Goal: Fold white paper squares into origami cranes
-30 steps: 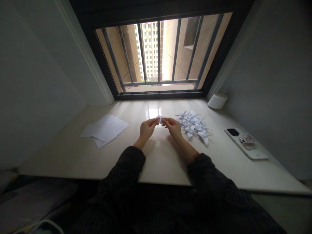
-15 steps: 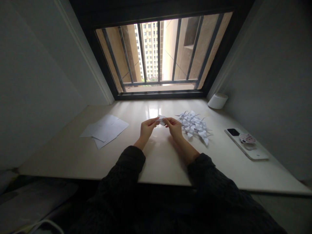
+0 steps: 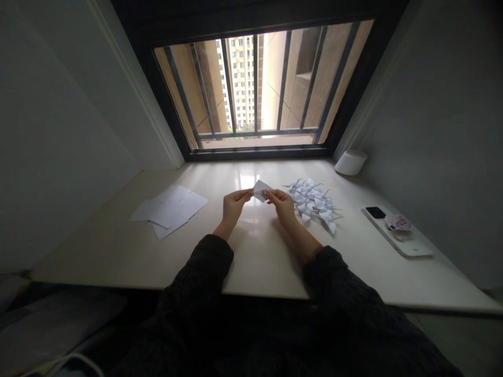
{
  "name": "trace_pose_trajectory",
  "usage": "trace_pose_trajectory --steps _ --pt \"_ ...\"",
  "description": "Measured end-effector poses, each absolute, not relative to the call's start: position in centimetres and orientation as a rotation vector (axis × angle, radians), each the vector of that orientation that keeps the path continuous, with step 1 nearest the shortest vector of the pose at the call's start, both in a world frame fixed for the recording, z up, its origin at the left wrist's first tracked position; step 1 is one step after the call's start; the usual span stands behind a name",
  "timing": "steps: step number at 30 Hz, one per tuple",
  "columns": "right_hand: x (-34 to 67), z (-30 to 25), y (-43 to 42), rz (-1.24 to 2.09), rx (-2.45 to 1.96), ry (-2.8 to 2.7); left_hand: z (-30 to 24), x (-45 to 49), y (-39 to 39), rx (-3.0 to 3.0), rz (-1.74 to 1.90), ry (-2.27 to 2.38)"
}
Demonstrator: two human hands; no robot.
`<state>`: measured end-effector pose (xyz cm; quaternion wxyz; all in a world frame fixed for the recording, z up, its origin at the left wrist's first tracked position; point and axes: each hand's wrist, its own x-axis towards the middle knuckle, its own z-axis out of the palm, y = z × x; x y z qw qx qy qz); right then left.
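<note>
A small folded piece of white paper (image 3: 260, 190) is held up between my hands above the middle of the sill. My left hand (image 3: 234, 204) pinches its left corner between thumb and fingers. On the other side my right hand (image 3: 282, 204) grips the paper's right edge, its thumb lying over the near face. Just to the right of that hand lies a heap of folded white paper cranes (image 3: 312, 201). Flat sheets of white paper (image 3: 173, 207) overlap one another on the left.
The pale sill (image 3: 259, 267) ends at a front edge near my body. A phone (image 3: 396, 233) with a cartoon grip lies at the right. A white cup-like object (image 3: 351, 163) stands in the back right corner, beside the barred window (image 3: 255, 89).
The paper between my hands shows more of its face and stands up higher. My left hand has shifted slightly left, toward the paper's corner.
</note>
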<state>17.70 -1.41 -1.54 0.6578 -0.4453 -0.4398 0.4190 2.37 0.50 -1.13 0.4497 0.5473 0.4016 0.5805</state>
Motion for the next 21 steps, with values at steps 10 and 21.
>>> trace_pose_trajectory --steps 10,21 --pt "17.59 -1.65 -1.27 0.971 -0.998 -1.03 -1.31 2.67 0.46 1.412 1.424 0.927" --pt "17.19 -1.97 -1.45 0.939 -0.987 -1.052 -1.65 2.58 0.46 1.448 1.501 1.015"
